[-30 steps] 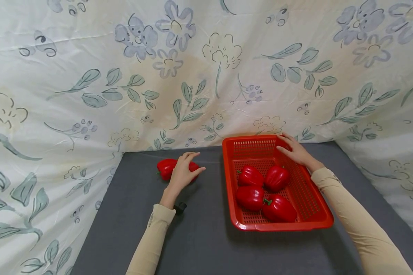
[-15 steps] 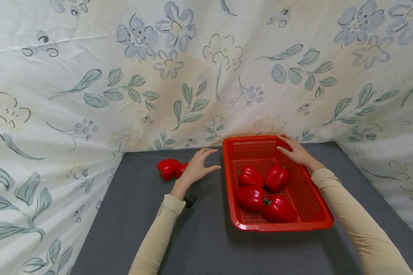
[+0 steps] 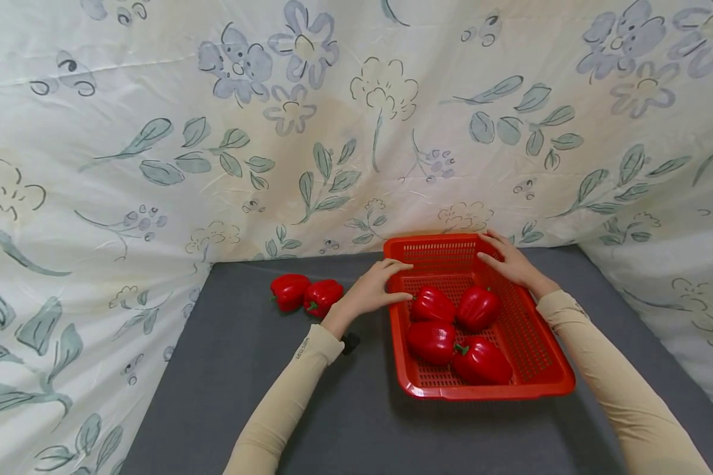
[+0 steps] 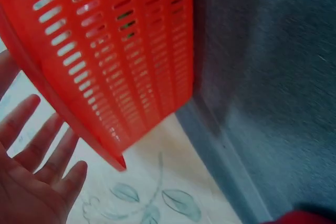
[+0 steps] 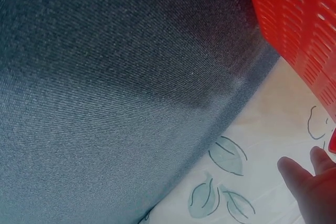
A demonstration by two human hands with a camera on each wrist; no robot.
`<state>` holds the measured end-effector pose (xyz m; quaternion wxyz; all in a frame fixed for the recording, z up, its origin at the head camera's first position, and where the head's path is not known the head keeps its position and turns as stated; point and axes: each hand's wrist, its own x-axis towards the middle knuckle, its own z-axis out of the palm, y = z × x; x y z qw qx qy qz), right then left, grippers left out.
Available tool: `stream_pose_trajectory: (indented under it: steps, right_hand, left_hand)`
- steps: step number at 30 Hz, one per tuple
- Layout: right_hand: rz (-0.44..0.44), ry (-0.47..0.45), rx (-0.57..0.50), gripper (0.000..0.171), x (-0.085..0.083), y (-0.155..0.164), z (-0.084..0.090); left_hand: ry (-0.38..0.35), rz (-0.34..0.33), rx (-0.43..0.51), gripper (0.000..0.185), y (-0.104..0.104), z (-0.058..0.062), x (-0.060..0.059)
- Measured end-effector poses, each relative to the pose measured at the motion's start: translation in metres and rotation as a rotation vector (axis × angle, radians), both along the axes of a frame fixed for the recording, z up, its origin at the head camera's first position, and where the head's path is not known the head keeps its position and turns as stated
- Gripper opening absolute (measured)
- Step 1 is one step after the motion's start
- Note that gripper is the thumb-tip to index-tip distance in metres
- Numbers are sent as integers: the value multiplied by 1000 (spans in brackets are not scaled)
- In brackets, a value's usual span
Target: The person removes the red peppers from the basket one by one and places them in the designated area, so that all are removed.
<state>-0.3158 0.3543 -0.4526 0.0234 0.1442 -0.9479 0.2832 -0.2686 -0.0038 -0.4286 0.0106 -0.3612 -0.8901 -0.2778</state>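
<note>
Floral sheet hangs behind and beside a grey surface. Red basket sits right of centre, long axis running near to far, slightly skewed so the far end leans left. Four peppers lie inside: far left pepper and far right pepper side by side, then mid pepper, then near pepper with its green stem pointing left toward the mid one. Two loose peppers lie touching on the surface left of the basket, well apart from it.

Left hand is at the basket's far left wall, fingers straight and spread, tips over the rim just beside the far left pepper; contact with the pepper cannot be told. Left wrist view shows its fingers spread next to the slotted wall. Right hand rests on the far right rim, fingers relaxed and extended, holding nothing.
</note>
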Motion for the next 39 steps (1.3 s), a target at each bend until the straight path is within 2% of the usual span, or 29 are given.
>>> stream_pose_trajectory:
  steps: [9, 18, 24, 29, 39]
  right_hand:
    - [-12, -4, 3, 66, 4, -3, -1]
    - [-22, -16, 6, 67, 9, -3, -3]
    - [-41, -24, 12, 68, 12, -5, -3]
    - [-30, -16, 7, 66, 16, -7, -1]
    - [-31, -18, 0, 65, 27, -10, 2]
  left_hand:
    - [-17, -100, -91, 62, 22, 4, -4]
    - [0, -225, -195, 61, 41, 8, -6]
    - [-38, -298, -208, 62, 47, 5, -10]
    - [-45, -290, -275, 66, 48, -4, -14]
    - [20, -262, -368, 73, 49, -12, -12]
